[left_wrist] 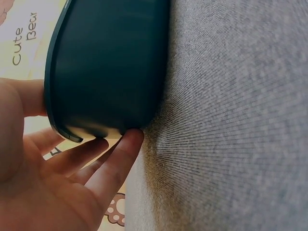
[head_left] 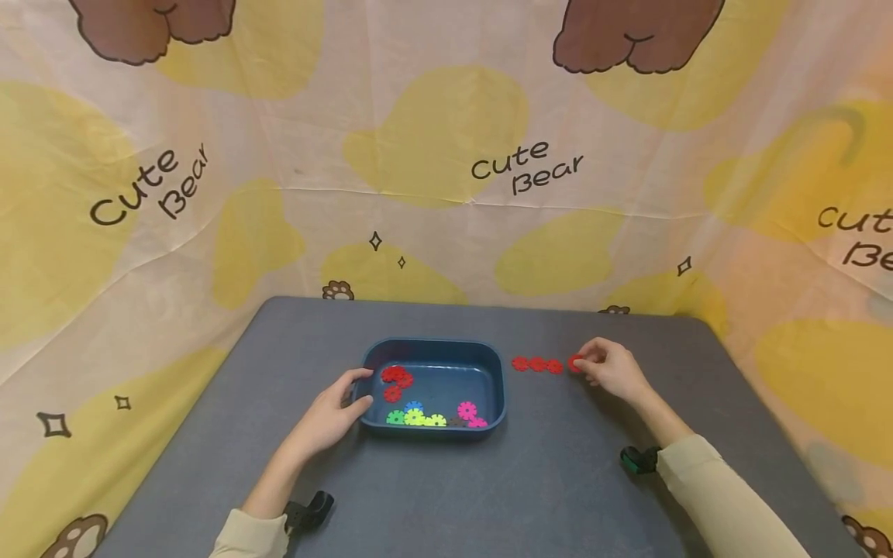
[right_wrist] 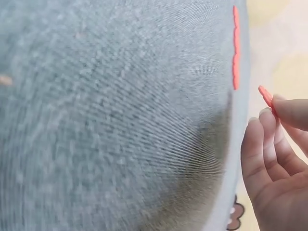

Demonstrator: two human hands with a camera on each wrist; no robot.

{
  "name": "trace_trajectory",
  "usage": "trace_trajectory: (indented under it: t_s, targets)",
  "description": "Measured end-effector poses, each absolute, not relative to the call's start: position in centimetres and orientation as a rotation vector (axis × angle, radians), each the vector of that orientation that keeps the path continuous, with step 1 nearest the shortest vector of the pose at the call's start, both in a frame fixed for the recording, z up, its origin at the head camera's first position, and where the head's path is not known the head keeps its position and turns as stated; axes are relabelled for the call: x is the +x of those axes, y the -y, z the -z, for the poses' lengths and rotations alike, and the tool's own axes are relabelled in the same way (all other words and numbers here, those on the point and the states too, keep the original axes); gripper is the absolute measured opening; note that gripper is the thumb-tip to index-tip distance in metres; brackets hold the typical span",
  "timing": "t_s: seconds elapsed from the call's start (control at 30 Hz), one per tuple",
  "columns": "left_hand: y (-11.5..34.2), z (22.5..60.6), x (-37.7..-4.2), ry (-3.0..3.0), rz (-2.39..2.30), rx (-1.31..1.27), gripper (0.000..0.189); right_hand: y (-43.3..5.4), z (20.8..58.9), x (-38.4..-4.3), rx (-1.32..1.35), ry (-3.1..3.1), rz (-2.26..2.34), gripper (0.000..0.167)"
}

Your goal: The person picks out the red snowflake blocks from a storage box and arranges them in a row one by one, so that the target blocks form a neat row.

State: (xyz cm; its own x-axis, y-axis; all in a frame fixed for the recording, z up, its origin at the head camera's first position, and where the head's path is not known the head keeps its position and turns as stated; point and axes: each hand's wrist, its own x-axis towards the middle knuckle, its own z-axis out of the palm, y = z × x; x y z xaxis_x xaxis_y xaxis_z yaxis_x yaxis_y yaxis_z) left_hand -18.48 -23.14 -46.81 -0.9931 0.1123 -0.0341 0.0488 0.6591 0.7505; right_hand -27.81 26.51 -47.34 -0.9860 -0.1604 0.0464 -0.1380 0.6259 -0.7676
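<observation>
My left hand (head_left: 328, 415) holds the left end of a dark blue plastic tray (head_left: 432, 435), with fingertips (left_wrist: 132, 137) against its outer wall. Inside the tray, red notched plastic discs (head_left: 394, 375) lie at the left; green, blue, yellow, brown and pink ones gather along the near side. My right hand (head_left: 614, 372) pinches another red notched disc (right_wrist: 265, 96) between thumb and fingertips, just above the table. Left of that hand, three red discs (head_left: 537, 364) lie flat in a row, stretching from near the tray's right side.
A grey table (head_left: 544, 488) with rounded corners carries everything. Behind and beside it hangs a printed cloth (head_left: 432, 139) with bears and lettering. Dark wrist-worn devices (head_left: 310, 511) sit at both cuffs.
</observation>
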Motion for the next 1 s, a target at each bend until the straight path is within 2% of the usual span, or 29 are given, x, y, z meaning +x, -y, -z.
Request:
trace_trajectory:
  t_s: [0.4, 0.77, 1.0]
  targets:
    - [23.3, 47.0, -18.4, -2.781, -1.270, 0.151, 0.050, -26.1, 48.6, -28.7, -0.226, -2.825, 1.193, 0.015]
    - [23.3, 47.1, -18.5, -2.776, -1.280, 0.156, 0.050, -25.8, 48.0, -28.6, -0.218, -2.883, 1.074, 0.015]
    - [23.6, 47.1, -18.7, -2.777, -1.286, 0.176, 0.050, -25.2, 46.6, -28.5, -0.310, -2.936, 1.061, 0.013]
